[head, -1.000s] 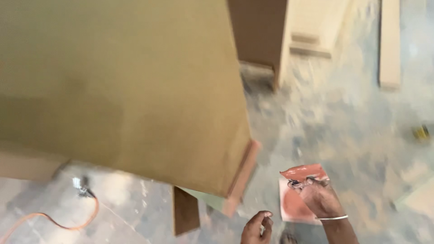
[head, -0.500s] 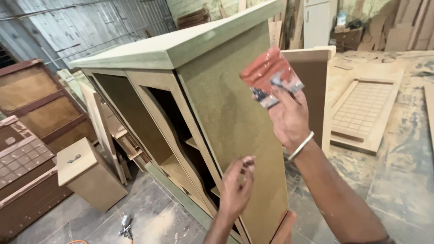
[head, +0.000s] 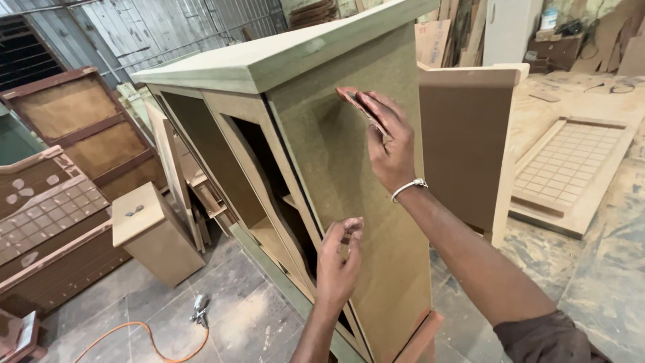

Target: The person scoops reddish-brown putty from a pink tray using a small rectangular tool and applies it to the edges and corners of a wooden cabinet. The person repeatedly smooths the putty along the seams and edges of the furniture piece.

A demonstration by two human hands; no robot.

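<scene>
A tall unfinished cabinet of brown fibreboard (head: 376,222) stands in front of me, with a greenish top and an open front. My right hand (head: 390,144) presses a reddish sheet of sandpaper (head: 359,107) flat against the upper part of the cabinet's side panel. A white bangle circles that wrist. Lower down, my left hand (head: 339,265) rests with curled fingers on the front edge of the same side panel and holds nothing that I can see.
A small wooden drawer box (head: 151,232) stands on the floor at the left, beside panelled brown furniture (head: 47,202). An orange hose with a spray tool (head: 198,310) lies on the dusty floor. A lattice panel (head: 571,168) lies at the right.
My view rose from the floor to the cabinet. My right hand lifted the sandpaper off the floor and laid it against the side panel; my left hand came up to the panel's edge.
</scene>
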